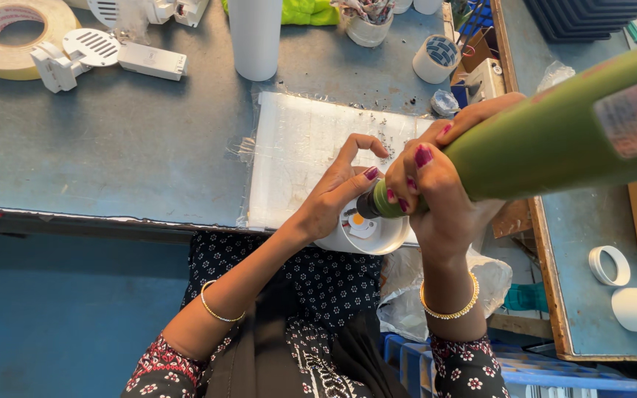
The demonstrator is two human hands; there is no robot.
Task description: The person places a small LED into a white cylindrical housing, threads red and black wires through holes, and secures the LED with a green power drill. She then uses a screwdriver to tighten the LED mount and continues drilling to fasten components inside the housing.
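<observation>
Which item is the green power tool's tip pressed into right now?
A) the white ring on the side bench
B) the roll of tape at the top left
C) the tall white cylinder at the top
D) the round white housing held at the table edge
D: the green power tool, in the right hand, points down into the round white housing that the left hand steadies.
</observation>
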